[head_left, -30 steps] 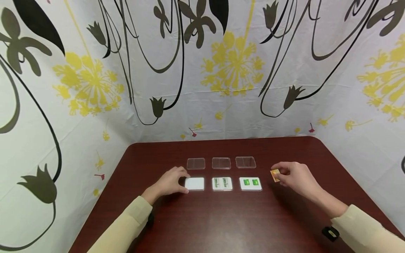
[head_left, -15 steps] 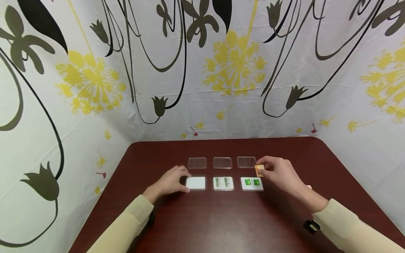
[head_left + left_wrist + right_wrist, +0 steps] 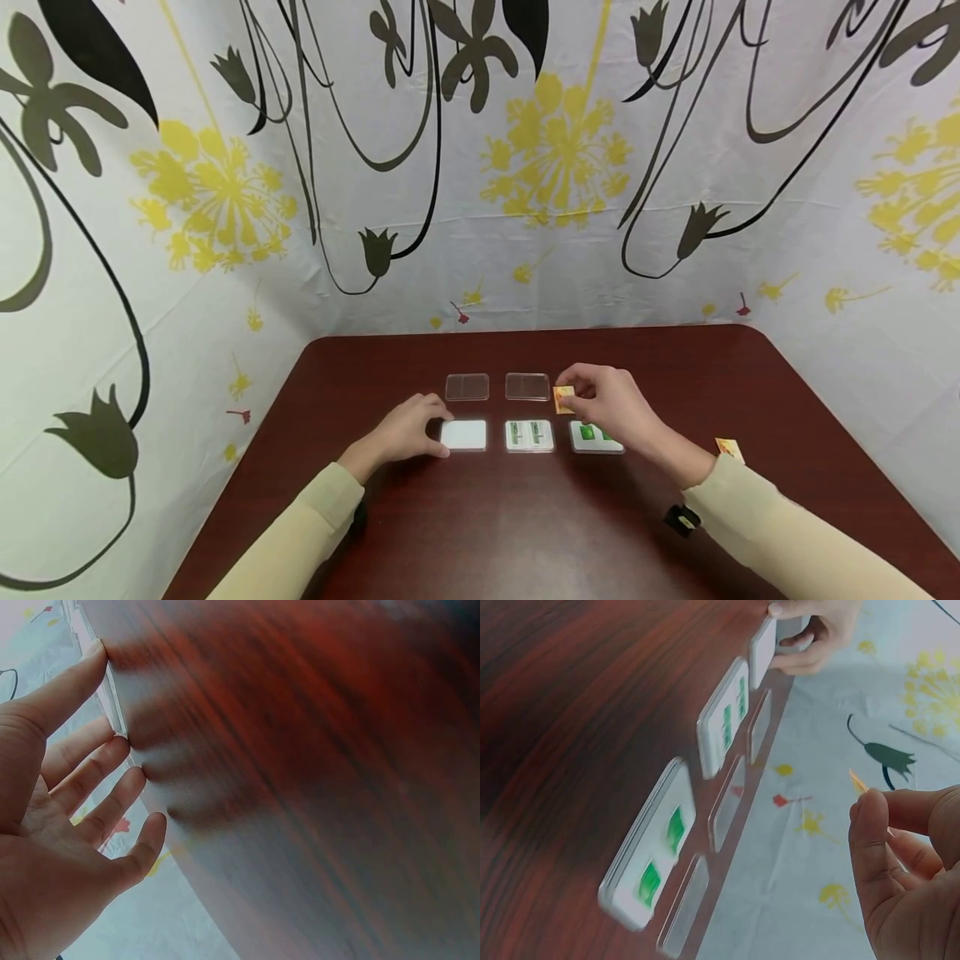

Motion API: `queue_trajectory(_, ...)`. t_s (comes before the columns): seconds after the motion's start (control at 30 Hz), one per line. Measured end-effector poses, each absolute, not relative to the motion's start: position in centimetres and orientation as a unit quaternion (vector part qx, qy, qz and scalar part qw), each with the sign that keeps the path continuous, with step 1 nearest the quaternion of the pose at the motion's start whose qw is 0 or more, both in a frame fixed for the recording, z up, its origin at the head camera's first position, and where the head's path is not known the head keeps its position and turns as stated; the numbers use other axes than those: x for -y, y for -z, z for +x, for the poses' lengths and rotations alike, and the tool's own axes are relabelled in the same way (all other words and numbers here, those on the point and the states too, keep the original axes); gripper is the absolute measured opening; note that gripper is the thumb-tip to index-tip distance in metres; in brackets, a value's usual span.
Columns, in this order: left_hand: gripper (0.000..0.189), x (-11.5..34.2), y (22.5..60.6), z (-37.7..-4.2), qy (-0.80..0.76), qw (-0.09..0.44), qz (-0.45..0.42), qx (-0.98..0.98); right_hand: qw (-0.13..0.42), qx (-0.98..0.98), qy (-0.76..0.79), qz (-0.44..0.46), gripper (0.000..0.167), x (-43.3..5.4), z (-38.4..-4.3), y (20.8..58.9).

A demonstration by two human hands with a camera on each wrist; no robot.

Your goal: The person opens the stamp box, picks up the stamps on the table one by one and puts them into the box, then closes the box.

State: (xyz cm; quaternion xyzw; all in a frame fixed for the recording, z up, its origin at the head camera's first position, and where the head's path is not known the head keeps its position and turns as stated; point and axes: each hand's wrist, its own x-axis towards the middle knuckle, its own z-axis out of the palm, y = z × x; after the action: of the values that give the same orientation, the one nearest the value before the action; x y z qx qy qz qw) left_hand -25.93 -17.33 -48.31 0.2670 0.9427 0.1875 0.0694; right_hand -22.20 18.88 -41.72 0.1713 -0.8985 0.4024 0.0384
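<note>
My left hand (image 3: 405, 429) holds the left end of a flat case with a plain white top (image 3: 467, 436), thumb at the near edge and fingers at the far one. Between thumb and fingertips, my right hand (image 3: 611, 404) pinches a small orange-and-yellow card (image 3: 562, 401) above the table; the right wrist view shows it almost edge-on. Two similar cases lie in the same row: one with green-printed pieces (image 3: 529, 436), another with two green squares (image 3: 588, 436), partly covered by the right hand. Behind the row are clear lids (image 3: 467, 387); the right hand hides the rightmost lid (image 3: 684, 907) in the head view.
Another orange-and-yellow card (image 3: 729, 450) lies on the table right of the cases, partly hidden by the right sleeve. The dark red-brown table (image 3: 495, 517) ends at a white cloth (image 3: 345, 208) with printed flowers at the back and sides.
My right hand has moved left with the pinched card, from right of the cases to above the rightmost lid. A second card has come into sight behind the right forearm. The left hand stays put.
</note>
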Motion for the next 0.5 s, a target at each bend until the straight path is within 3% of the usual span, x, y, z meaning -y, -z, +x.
queue_trajectory(0.5, 0.055, 17.4, 48.4, -25.9, -0.192, 0.071, 0.263, -0.943, 0.02, 0.887, -0.417, 0.197, 0.012, -13.0, -23.8, 42.7)
